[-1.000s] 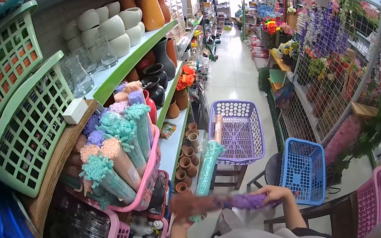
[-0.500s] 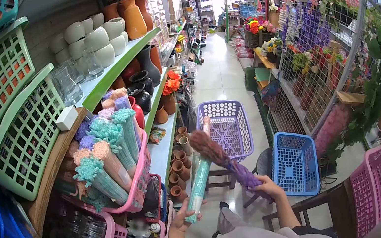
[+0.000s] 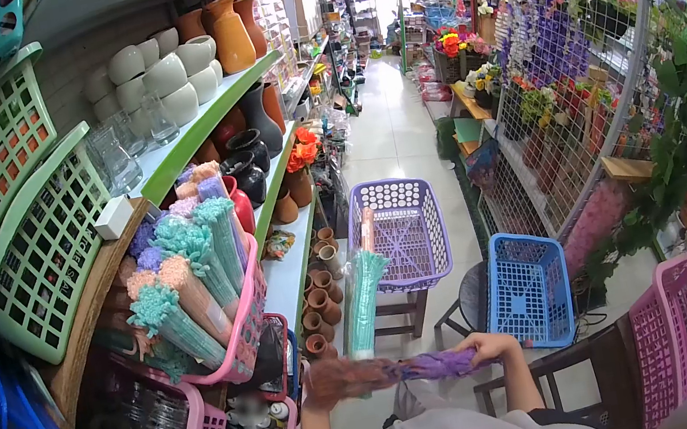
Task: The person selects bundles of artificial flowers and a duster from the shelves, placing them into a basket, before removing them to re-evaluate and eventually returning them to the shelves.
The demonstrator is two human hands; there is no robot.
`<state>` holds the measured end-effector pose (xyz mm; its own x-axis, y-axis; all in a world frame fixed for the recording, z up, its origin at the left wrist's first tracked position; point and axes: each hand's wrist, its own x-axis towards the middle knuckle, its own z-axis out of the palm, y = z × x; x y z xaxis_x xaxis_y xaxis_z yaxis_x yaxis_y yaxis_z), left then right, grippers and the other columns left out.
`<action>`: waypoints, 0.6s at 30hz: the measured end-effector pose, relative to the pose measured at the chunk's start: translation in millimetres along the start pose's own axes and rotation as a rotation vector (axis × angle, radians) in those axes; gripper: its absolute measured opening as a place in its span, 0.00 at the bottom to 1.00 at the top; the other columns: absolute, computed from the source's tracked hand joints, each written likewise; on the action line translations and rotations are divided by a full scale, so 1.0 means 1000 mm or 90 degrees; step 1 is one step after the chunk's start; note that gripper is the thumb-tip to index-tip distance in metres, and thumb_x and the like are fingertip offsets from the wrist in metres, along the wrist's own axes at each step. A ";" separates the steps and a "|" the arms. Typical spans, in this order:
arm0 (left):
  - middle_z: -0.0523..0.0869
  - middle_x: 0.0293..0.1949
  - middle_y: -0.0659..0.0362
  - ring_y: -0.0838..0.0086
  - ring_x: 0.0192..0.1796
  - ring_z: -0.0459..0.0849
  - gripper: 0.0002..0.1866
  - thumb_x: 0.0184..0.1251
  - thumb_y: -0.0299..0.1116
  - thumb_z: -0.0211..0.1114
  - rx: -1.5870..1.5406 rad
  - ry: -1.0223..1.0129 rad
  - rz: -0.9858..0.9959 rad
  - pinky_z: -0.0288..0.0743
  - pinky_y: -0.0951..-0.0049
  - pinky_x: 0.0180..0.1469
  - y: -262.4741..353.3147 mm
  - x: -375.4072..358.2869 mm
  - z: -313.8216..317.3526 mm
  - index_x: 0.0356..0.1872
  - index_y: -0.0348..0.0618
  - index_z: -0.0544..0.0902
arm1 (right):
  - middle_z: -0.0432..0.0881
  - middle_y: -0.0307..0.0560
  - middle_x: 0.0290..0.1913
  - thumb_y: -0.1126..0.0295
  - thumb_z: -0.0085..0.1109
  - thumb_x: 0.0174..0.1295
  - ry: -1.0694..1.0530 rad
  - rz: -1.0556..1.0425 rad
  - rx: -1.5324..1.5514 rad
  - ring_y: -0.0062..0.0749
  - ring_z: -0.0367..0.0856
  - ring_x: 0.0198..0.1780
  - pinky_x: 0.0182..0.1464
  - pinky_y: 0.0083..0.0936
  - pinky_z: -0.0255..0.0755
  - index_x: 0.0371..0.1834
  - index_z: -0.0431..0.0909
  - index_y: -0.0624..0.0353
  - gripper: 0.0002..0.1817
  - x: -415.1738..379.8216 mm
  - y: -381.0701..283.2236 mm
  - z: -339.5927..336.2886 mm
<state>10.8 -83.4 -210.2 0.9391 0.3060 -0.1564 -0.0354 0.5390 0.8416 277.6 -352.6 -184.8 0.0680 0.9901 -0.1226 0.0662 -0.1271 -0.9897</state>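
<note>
My right hand (image 3: 489, 348) is closed round the purple end of a brown-and-purple bundle (image 3: 386, 372), which lies level in front of my body. The brown end of that bundle covers most of my left hand (image 3: 316, 389), so its fingers are hidden. A teal wrapped bundle (image 3: 365, 305) stands upright just above, its lower end behind the brown part. Behind its top, a peach wrapped bundle (image 3: 367, 230) leans over the edge of the purple basket (image 3: 437, 267). More teal, peach and purple bundles (image 3: 194, 238) fill a pink basket (image 3: 258, 313) at the left.
A blue basket (image 3: 535, 337) is on a stool right of the purple one. Pink basket (image 3: 676, 341) at the right. Shelves (image 3: 211, 114) with pots and glass vases run along the left. A wire rack (image 3: 567, 152) with artificial flowers stands right of the tiled aisle.
The brown-and-purple bundle has swung from a slant to level, its brown end coming down over my left hand. The teal bundle looks more upright.
</note>
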 end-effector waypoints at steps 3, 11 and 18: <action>0.61 0.67 0.54 0.67 0.67 0.63 0.45 0.51 0.19 0.67 0.011 -0.158 0.006 0.56 0.66 0.67 0.019 0.008 0.016 0.70 0.40 0.51 | 0.81 0.39 0.34 0.79 0.61 0.42 0.185 0.065 0.063 0.21 0.77 0.33 0.37 0.19 0.72 0.44 0.79 0.64 0.20 -0.004 -0.019 0.000; 0.74 0.53 0.45 0.58 0.50 0.78 0.43 0.47 0.34 0.65 -0.127 -0.142 -0.112 0.75 0.61 0.49 0.013 0.013 0.006 0.67 0.42 0.55 | 0.81 0.37 0.34 0.79 0.61 0.42 -0.006 0.086 0.071 0.19 0.76 0.34 0.38 0.17 0.71 0.45 0.79 0.63 0.21 -0.004 -0.020 -0.001; 0.75 0.48 0.48 0.61 0.47 0.78 0.31 0.62 0.48 0.55 -0.313 -0.182 -0.156 0.72 0.67 0.48 0.004 0.023 0.014 0.62 0.41 0.62 | 0.81 0.38 0.37 0.77 0.65 0.44 0.204 0.105 0.093 0.20 0.76 0.38 0.43 0.18 0.70 0.49 0.77 0.65 0.24 -0.005 -0.006 -0.009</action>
<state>36.9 -85.2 -203.5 0.9918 -0.0586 -0.1136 0.1040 0.8865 0.4509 285.8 -357.4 -177.5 0.3747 0.8857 -0.2741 -0.1131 -0.2498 -0.9617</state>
